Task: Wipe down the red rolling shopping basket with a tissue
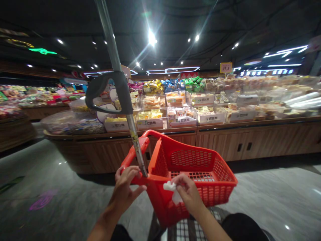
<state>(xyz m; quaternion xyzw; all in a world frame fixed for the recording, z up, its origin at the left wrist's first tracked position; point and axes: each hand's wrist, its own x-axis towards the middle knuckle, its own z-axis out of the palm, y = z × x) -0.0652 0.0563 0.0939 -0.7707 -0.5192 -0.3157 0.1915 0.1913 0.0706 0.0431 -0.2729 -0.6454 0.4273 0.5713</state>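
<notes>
A red plastic shopping cart (215,194) with perforated walls stands in front of me. My left hand (127,187) is at the near end of its red handle (132,152), fingers bent over the edge and thumb spread away, not wrapped round it. Between the thumb and fingers of my right hand (188,192) is a crumpled white tissue (177,195), held in front of the cart's near side wall. A metal pole (136,144) with a grey looped grip (124,93) leans up and left from beside the handle; its lower end is at the cart's rim.
Beyond the cart runs a wood-panelled display counter (220,140) with clear bins of packaged snacks (150,113). A yellow price sign (226,68) rises above it. Another snack display (45,100) is at left. Grey shiny floor (276,197) extends around the cart.
</notes>
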